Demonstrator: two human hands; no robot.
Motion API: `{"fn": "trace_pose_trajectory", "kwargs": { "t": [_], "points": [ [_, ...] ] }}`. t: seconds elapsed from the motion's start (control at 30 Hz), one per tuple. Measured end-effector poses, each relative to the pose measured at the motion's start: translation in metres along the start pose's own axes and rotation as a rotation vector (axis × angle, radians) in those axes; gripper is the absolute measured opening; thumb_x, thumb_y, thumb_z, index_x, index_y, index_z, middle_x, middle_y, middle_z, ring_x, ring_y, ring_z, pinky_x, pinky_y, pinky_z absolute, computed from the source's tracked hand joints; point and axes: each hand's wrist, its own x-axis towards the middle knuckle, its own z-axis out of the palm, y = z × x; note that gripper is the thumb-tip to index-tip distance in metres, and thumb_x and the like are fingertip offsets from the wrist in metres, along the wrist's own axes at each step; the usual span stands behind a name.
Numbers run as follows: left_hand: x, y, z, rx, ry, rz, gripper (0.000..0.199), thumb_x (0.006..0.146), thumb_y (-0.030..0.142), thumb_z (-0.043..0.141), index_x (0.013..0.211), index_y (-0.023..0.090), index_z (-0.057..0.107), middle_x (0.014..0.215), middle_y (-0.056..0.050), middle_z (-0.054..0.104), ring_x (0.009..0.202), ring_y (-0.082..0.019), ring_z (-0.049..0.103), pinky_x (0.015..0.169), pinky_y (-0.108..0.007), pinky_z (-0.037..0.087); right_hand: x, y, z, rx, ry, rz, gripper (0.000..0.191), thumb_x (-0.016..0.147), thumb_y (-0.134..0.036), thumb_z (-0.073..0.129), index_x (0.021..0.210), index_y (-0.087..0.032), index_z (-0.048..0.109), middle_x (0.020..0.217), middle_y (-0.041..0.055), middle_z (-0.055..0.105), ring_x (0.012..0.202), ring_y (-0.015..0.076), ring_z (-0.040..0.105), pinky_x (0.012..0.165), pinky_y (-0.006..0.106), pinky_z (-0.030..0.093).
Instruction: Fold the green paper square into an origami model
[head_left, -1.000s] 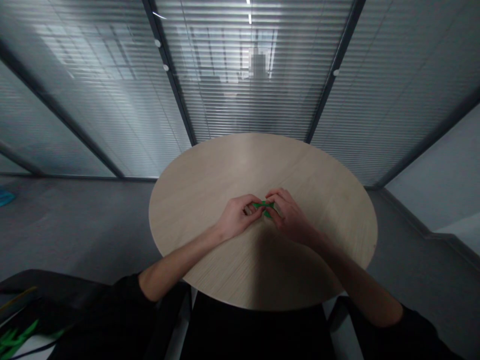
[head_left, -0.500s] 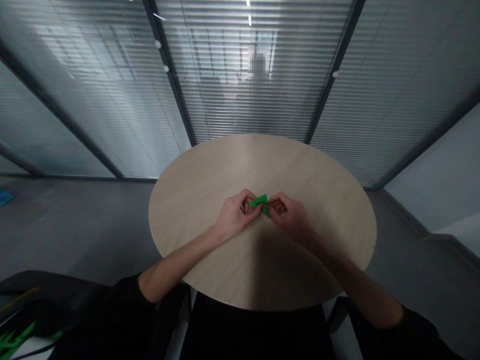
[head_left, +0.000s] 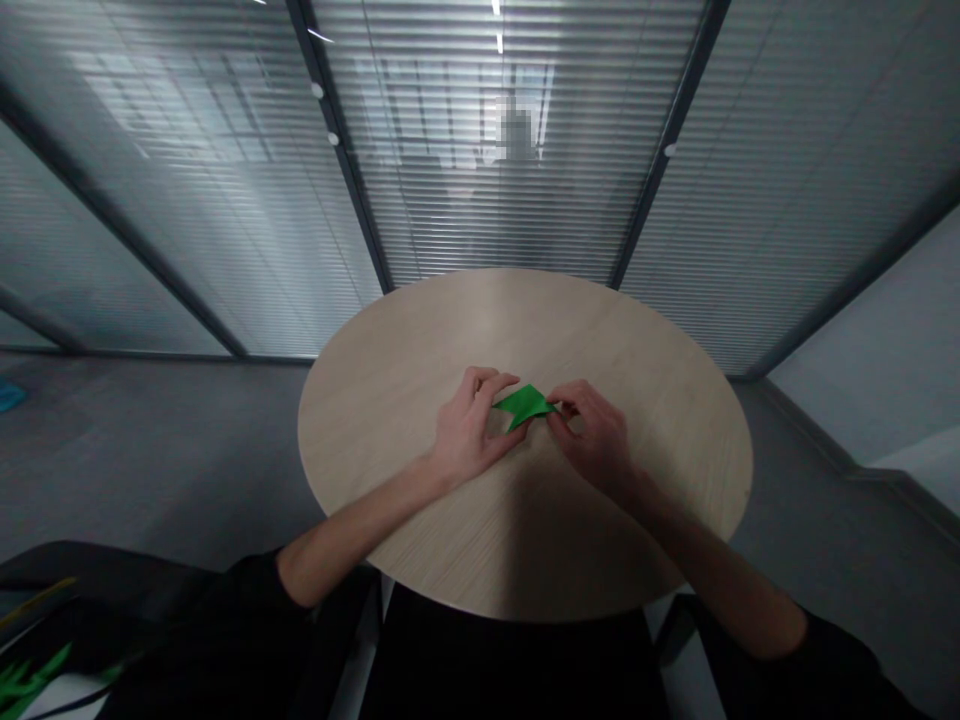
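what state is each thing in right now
folded green paper, folded flat into a pointed shape, between both hands
left hand, fingers spread and curled, thumb at the paper's lower edge
right hand, fingertips pinching the paper's right tip
round wooden table, upright under the hands
slatted blinds, lowered across the glass wall

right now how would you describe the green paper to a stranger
Start at the round pale wood table. Near its middle, the left hand and right hand nearly meet. Pinched between them is the folded green paper, the only bright green thing there.
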Motion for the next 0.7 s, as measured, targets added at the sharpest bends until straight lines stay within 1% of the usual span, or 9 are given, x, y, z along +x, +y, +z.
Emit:
{"fn": "trace_pose_trajectory", "kwargs": {
  "t": [0.07, 0.13, 0.2, 0.27, 0.33, 0.4, 0.5, 0.6, 0.7],
  "points": [
    [0.0009, -0.0002, -0.0021, 0.023, 0.004, 0.061, 0.059, 0.086, 0.03, 0.077, 0.138, 0.024, 0.05, 0.13, -0.013, 0.055, 0.113, -0.029, 0.06, 0.085, -0.043, 0.057, -0.0013, 0.0007, 0.0005, 0.003, 0.011, -0.03, 0.012, 0.094, -0.015, 0.056, 0.095, -0.024, 0.065, 0.091, 0.0051, 0.07, 0.078, 0.0186, 0.064, 0.069, 0.032, 0.053],
    [0.002, -0.0013, -0.0032, -0.019, -0.024, 0.141, 0.064, 0.088, 0.028, 0.075, 0.144, 0.025, 0.045, 0.14, -0.016, 0.052, 0.126, -0.033, 0.055, 0.1, -0.051, 0.052, -0.0024, 0.0008, 0.0007, 0.0, 0.02, -0.063, 0.014, 0.095, -0.015, 0.056, 0.096, -0.025, 0.066, 0.094, 0.0062, 0.07, 0.084, 0.02, 0.065, 0.07, 0.033, 0.055],
    [0.0025, -0.0027, -0.0031, -0.088, -0.074, 0.191, 0.064, 0.09, 0.026, 0.072, 0.147, 0.026, 0.042, 0.146, -0.017, 0.05, 0.132, -0.034, 0.052, 0.106, -0.054, 0.049, -0.0028, 0.0001, 0.0004, -0.017, 0.023, -0.095, 0.014, 0.096, -0.016, 0.056, 0.096, -0.026, 0.067, 0.094, 0.006, 0.069, 0.084, 0.0202, 0.066, 0.071, 0.034, 0.055],
    [0.002, -0.0037, -0.0023, -0.146, -0.115, 0.205, 0.058, 0.092, 0.024, 0.069, 0.145, 0.025, 0.045, 0.146, -0.017, 0.049, 0.133, -0.033, 0.053, 0.106, -0.052, 0.05, -0.0026, -0.0007, -0.0002, -0.026, 0.022, -0.124, 0.014, 0.096, -0.017, 0.056, 0.096, -0.026, 0.067, 0.094, 0.0058, 0.07, 0.084, 0.0197, 0.066, 0.072, 0.033, 0.056],
    [0.0011, -0.004, -0.0015, -0.182, -0.133, 0.203, 0.048, 0.094, 0.021, 0.065, 0.139, 0.024, 0.049, 0.142, -0.017, 0.051, 0.13, -0.031, 0.055, 0.104, -0.05, 0.052, -0.0026, -0.001, -0.0009, -0.026, 0.022, -0.145, 0.014, 0.097, -0.017, 0.056, 0.097, -0.025, 0.068, 0.094, 0.0063, 0.071, 0.084, 0.0195, 0.067, 0.075, 0.033, 0.057],
    [0.0007, -0.0035, -0.001, -0.208, -0.124, 0.19, 0.038, 0.095, 0.018, 0.062, 0.131, 0.023, 0.054, 0.135, -0.015, 0.055, 0.126, -0.029, 0.058, 0.102, -0.048, 0.053, -0.0034, -0.0001, -0.0011, -0.023, 0.01, -0.147, 0.014, 0.098, -0.018, 0.056, 0.098, -0.024, 0.068, 0.091, 0.0058, 0.073, 0.082, 0.0189, 0.069, 0.074, 0.032, 0.056],
    [0.0011, -0.0025, -0.0003, -0.243, -0.09, 0.176, 0.027, 0.096, 0.016, 0.06, 0.122, 0.022, 0.058, 0.123, -0.012, 0.06, 0.115, -0.025, 0.061, 0.096, -0.043, 0.055, -0.0057, 0.002, -0.0005, -0.014, -0.017, -0.104, 0.012, 0.098, -0.021, 0.057, 0.097, -0.024, 0.069, 0.08, 0.0019, 0.074, 0.07, 0.0168, 0.068, 0.068, 0.029, 0.054],
    [0.0019, -0.0017, 0.0005, -0.299, -0.067, 0.174, 0.026, 0.095, 0.014, 0.06, 0.119, 0.02, 0.058, 0.119, -0.011, 0.062, 0.11, -0.023, 0.062, 0.094, -0.041, 0.055, -0.0069, 0.0019, 0.0006, 0.023, -0.029, -0.037, 0.012, 0.096, -0.023, 0.059, 0.096, -0.025, 0.071, 0.076, 0.0007, 0.074, 0.065, 0.0162, 0.068, 0.065, 0.029, 0.053],
    [0.0028, -0.0008, 0.0009, -0.373, -0.086, 0.163, 0.032, 0.093, 0.012, 0.061, 0.123, 0.021, 0.056, 0.125, -0.013, 0.061, 0.115, -0.024, 0.062, 0.097, -0.043, 0.054, -0.0055, -0.0008, 0.0013, 0.106, -0.022, 0.018, 0.013, 0.095, -0.022, 0.059, 0.094, -0.025, 0.071, 0.078, 0.0009, 0.075, 0.067, 0.0163, 0.068, 0.065, 0.029, 0.055]
  ]
}}
